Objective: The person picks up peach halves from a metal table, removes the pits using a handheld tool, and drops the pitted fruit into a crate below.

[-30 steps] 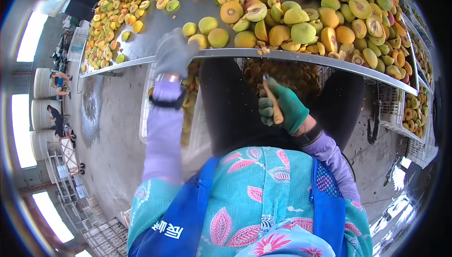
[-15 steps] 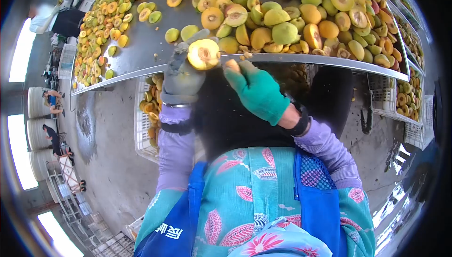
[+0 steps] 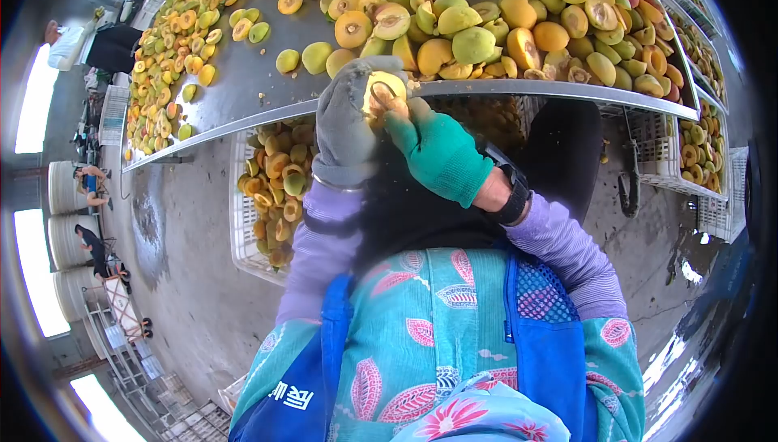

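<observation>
Head view: peach half (image 3: pixel 382 92) at the surface (image 3: pixel 267 77) edge.
Left hand (image 3: pixel 347 130): grey-gloved, cupping the peach half.
Right hand (image 3: pixel 438 154): green-gloved, fingers closed against it.

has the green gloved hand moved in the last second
Yes. The right hand has risen from below the table edge up to it, meeting the fruit half in the left hand.

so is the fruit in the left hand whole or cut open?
Cut open. The fruit in the left hand shows a flat pale-yellow cut face turned toward the camera; the right hand is against it.
</observation>
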### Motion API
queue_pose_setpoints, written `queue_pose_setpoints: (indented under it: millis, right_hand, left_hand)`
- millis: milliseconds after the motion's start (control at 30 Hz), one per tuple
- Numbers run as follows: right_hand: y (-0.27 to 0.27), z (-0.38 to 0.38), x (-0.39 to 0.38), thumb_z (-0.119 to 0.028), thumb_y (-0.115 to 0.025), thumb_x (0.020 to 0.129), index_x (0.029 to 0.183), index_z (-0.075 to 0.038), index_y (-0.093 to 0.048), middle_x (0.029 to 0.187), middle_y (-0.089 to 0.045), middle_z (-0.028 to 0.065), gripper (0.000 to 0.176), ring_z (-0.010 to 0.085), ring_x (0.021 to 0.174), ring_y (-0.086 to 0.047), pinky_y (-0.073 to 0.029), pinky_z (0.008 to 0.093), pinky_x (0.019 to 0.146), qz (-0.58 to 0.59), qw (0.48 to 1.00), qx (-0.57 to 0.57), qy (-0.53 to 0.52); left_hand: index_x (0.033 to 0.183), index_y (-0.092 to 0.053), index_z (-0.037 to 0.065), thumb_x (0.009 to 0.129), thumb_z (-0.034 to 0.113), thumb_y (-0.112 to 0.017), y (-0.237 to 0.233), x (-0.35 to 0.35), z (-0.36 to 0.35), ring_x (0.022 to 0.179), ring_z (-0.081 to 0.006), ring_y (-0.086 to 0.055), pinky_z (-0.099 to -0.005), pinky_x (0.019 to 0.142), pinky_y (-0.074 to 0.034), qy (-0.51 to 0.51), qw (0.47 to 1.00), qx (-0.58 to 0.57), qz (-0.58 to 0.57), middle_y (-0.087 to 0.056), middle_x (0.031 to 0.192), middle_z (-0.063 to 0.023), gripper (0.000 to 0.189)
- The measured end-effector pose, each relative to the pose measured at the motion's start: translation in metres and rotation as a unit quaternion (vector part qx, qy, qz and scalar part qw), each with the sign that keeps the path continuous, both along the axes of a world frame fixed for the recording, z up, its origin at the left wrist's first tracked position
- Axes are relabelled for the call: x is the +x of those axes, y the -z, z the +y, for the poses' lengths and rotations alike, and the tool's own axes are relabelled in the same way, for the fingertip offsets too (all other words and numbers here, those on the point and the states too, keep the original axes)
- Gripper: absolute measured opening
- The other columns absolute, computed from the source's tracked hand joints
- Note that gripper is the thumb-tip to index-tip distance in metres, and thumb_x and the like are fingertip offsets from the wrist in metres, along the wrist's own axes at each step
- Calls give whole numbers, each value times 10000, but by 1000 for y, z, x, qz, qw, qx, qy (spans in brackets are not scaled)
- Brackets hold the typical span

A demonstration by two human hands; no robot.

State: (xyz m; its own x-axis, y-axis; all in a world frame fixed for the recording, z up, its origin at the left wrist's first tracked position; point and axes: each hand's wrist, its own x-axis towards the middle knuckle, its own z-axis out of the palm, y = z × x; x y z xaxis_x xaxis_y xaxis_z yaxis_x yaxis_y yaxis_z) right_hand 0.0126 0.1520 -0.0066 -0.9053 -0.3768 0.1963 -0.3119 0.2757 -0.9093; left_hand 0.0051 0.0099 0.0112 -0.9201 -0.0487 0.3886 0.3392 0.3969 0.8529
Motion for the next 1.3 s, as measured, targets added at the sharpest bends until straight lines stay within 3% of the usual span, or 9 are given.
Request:
queue_pose_setpoints:
  millis: [267, 333, 400, 433, 567, 733, 833, 967, 1300]
  right_hand:
    - [9, -5, 20, -304, -465, 980, 915, -45, -548, 647, -552, 146, 279, 263, 506, -541, -406, 377, 473, -105, 971, -214, 8]
    - [4, -1, 22, -288, -454, 947, 928, -43, -570, 670, -548, 86, 271, 192, 534, -529, -415, 323, 481, -200, 959, -198, -18]
    - [46, -17, 28, -205, -509, 857, 980, 14, -586, 731, -578, 123, 262, 241, 590, -540, -442, 359, 531, 223, 974, -28, 1]
    - [72, -20, 22, -163, -536, 813, 1006, 43, -593, 761, -592, 141, 288, 265, 617, -546, -456, 377, 556, 416, 908, 49, 27]
    - [-43, 32, 27, -463, -426, 969, 984, -97, -626, 634, -589, 83, 418, 188, 559, -586, -436, 355, 487, -419, 874, -234, -76]
    - [-29, 10, 18, -570, -451, 913, 788, -135, -575, 521, -500, 29, 470, 144, 347, -422, -331, 281, 335, -474, 769, -423, -70]
    - [-38, 34, 24, -578, -430, 918, 770, -137, -565, 509, -489, 27, 485, 151, 327, -404, -311, 291, 311, -451, 860, -232, -62]
    - [-32, 10, 17, -605, -380, 925, 743, -125, -538, 505, -481, 29, 537, 150, 328, -414, -318, 293, 310, -514, 746, -416, -84]
    - [-35, 13, -9, -538, -358, 963, 837, -100, -563, 516, -476, 26, 499, 134, 350, -455, -395, 276, 325, -319, 899, -300, 2]
  left_hand:
    - [1076, -618, -12, 897, 168, -545, -28, 14, 40, 976, -170, -609, -312, 780, -509, -20, 970, 241, 18, -637, 1019, -144, 264]
    - [1188, -518, -39, 946, 121, -494, 36, 12, 2, 894, -206, -601, -310, 799, -498, -97, 988, -53, 107, -615, 1014, -119, 291]
    - [1065, -610, -14, 893, 98, -549, 17, 13, -11, 880, -214, -603, -312, 749, -494, -108, 891, -424, 119, -636, 990, -116, 215]
    - [935, -661, -11, 855, 110, -575, -5, 4, -1, 810, -186, -614, -303, 689, -490, -43, 978, -127, -159, -657, 879, -114, 169]
    - [1055, -648, 20, 816, 72, -548, -27, -24, -3, 796, -208, -618, -319, 673, -499, 231, 944, -225, 76, -647, 944, -108, 264]
    - [1116, -601, 10, 968, 213, -479, 9, -15, 25, 876, -134, -592, -235, 779, -472, -78, 989, 127, -3, -640, 992, -71, 279]
    - [993, -642, -2, 947, 219, -530, -7, -35, 3, 786, -108, -569, -217, 678, -451, 80, 977, 31, -197, -640, 892, -46, 252]
    - [916, -653, -3, 941, 194, -542, -11, -43, 18, 687, -80, -550, -192, 622, -421, 58, 988, 68, -128, -633, 782, -17, 227]
    - [966, -647, 12, 953, 221, -533, -11, -63, 32, 654, -27, -473, -178, 562, -357, 45, 981, 178, -66, -612, 817, 3, 238]
